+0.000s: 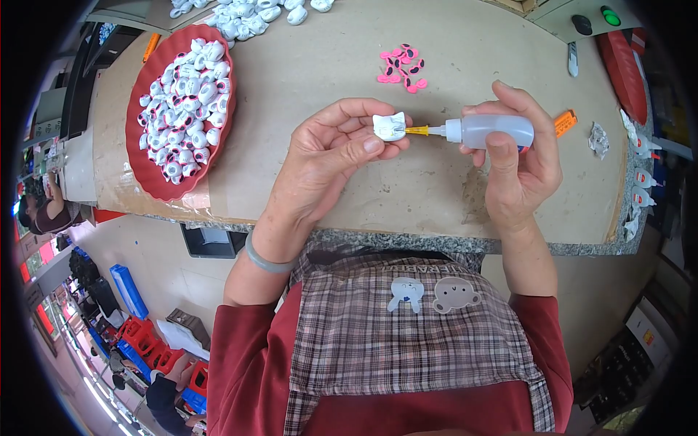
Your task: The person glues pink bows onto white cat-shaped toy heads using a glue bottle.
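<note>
Between the fingers and thumb of my left hand (323, 149) is a small white cat-shaped figurine head (390, 127). My right hand (520, 156) grips a translucent glue bottle (498, 131) tipped onto its side. Its yellow nozzle tip (416, 131) points left and meets the right side of the white head; whether glue is coming out is too small to tell. Beyond my hands, a loose group of small pink and black pieces (402, 67) lies on the table.
A red scalloped tray (136, 156) at the left is heaped with white heads bearing pink and black parts. More white pieces (243, 18) lie at the far edge. An orange cutter (565, 122), crumpled foil (598, 140) and several glue bottles (643, 178) are at the right.
</note>
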Motion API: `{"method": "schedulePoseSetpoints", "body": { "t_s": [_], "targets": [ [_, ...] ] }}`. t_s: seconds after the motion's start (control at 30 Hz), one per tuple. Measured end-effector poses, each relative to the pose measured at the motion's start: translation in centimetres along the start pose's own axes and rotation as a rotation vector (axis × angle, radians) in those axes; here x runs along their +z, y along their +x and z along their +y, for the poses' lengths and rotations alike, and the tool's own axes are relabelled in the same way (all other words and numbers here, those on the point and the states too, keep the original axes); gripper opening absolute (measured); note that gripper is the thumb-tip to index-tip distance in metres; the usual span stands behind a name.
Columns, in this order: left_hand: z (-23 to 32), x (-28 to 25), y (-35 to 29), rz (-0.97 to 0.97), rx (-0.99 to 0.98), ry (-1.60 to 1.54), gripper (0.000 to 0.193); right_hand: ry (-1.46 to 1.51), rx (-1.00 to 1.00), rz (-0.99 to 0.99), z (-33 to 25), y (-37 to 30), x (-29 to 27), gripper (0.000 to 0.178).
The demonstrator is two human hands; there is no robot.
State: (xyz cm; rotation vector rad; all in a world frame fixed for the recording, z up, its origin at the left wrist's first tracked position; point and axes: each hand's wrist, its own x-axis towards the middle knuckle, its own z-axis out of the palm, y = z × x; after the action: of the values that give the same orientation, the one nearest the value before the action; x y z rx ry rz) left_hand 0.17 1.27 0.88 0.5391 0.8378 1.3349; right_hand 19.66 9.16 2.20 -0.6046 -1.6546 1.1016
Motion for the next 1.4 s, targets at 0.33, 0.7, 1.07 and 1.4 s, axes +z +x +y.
{"method": "schedulePoseSetpoints", "body": {
  "t_s": [0.33,0.7,1.07,1.4],
  "targets": [
    [0.1,-0.1,0.0,-0.005,-0.001,-0.002,0.032,-0.060,0.042,-0.023,-0.3,0.1,-0.1,0.033],
    [0.2,-0.8,-0.3,0.031,0.014,0.025,0.031,0.117,0.204,0.098,1.2,1.2,-0.9,0.029],
    [0.6,-1.2,-1.5,0.103,0.113,0.226,0.029,-0.238,0.464,-0.026,2.6,2.1,0.0,0.017],
    [1.0,-1.8,-2.1,0.121,0.175,0.284,0.031,-0.689,0.043,-0.328,2.9,3.9,2.4,0.018]
  ]
}}
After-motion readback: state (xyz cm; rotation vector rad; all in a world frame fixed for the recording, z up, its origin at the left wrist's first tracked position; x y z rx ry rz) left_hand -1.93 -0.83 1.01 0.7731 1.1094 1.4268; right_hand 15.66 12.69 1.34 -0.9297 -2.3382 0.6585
